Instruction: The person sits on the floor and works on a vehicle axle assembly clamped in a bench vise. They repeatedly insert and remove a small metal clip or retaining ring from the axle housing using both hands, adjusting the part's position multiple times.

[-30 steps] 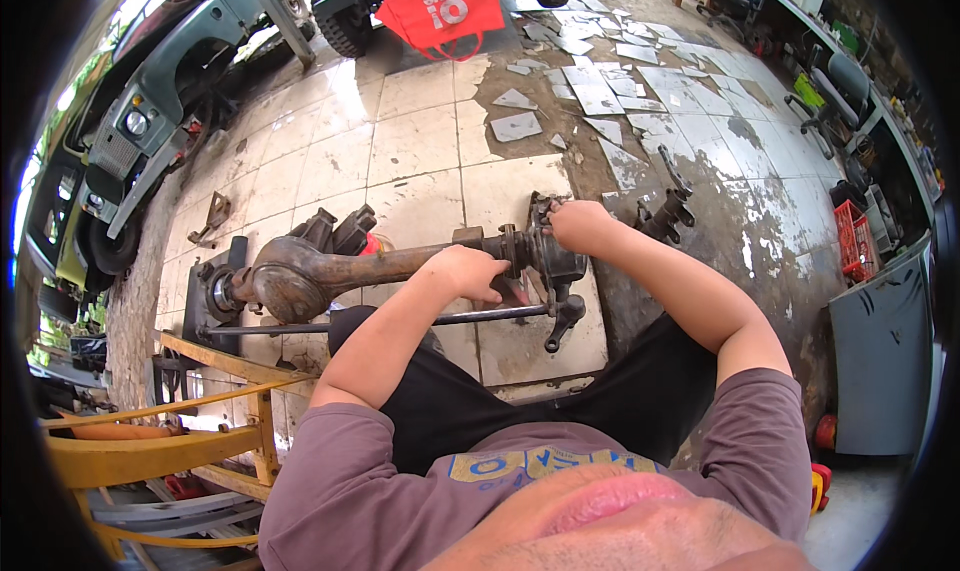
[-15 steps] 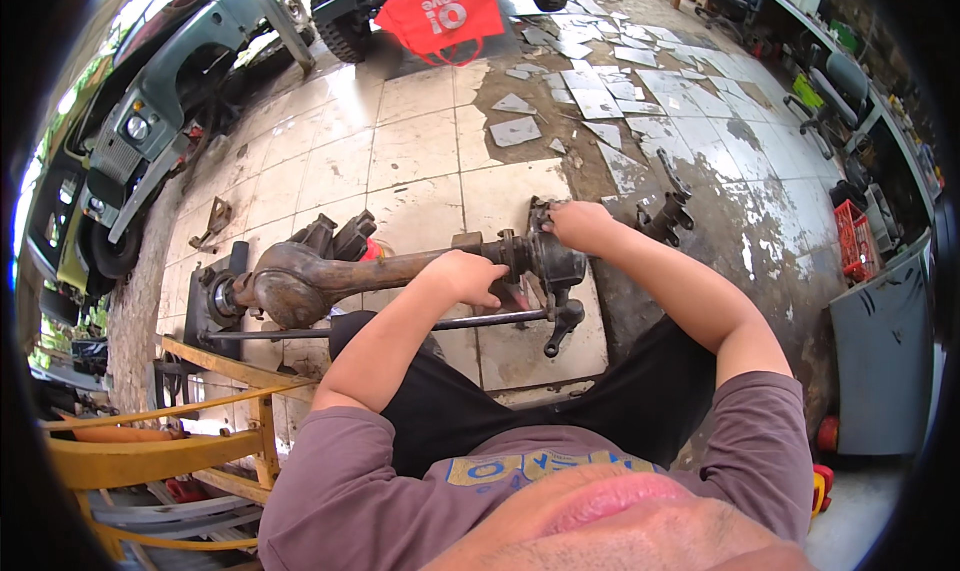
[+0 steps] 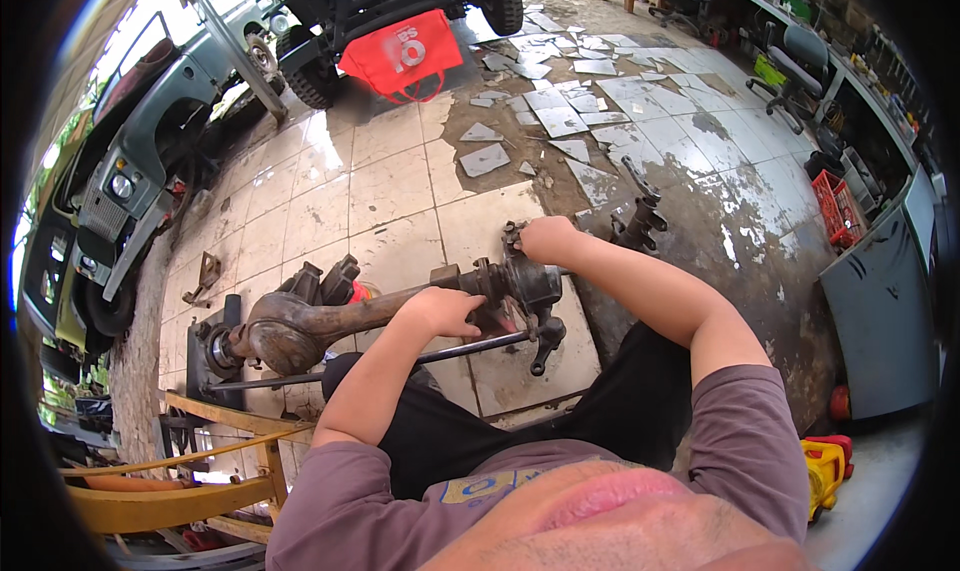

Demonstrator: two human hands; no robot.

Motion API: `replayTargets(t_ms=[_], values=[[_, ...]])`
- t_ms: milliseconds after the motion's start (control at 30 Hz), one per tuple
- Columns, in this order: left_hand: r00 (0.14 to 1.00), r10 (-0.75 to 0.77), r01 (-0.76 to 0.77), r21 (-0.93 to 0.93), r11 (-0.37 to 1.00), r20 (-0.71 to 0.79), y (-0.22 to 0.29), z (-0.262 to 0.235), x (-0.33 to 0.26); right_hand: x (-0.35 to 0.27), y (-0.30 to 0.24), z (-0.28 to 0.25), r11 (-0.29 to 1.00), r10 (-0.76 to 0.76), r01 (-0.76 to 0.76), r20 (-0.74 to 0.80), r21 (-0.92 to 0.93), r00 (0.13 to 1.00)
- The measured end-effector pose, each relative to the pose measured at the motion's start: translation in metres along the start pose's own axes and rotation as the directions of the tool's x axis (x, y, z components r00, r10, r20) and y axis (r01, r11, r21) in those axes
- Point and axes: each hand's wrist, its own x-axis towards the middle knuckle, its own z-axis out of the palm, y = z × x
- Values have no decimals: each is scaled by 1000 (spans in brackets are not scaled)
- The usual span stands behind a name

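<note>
A rusty vehicle axle housing [image 3: 355,319] lies across the tiled floor in front of my knees, with its round bulge toward the left. My left hand [image 3: 440,313] rests against the tube near the flange, its thumb and forefinger apart. At the right end sits a dark steering knuckle [image 3: 535,283] with an arm hanging down. My right hand [image 3: 548,241] is closed over the knuckle's far upper edge; the fingertips are partly hidden. A long steel tie rod [image 3: 445,352] runs along the near side of the axle.
Dark metal brackets [image 3: 325,281] lie behind the axle, and another metal part [image 3: 640,223] is to the right. A yellow frame [image 3: 180,506] stands at lower left. Broken tiles [image 3: 555,121], a red bag [image 3: 405,56] and parked vehicles lie beyond. A grey cabinet [image 3: 885,321] is at right.
The whole view has shifted slightly, so the axle and both hands appear a little further left and lower. Both hands keep their places on the axle.
</note>
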Motion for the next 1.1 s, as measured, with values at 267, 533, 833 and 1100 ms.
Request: replayTargets(t_ms=[267,533,833,1100], values=[[999,6,-5,18,1000,-42,-3,7,3,5,8,9,1000,-22,22,-66,-5,998],[999,17,-16,32,999,-29,3,1,12,17,18,39,998,-66,67,-150,3,987],[1000,-17,17,2,1000,-2,0,3,3,-2,0,-1,1000,-22,22,-21,2,1000],[1000,-22,22,7,1000,-12,-2,1,2,1,9,10,999,-46,45,-81,-8,996]])
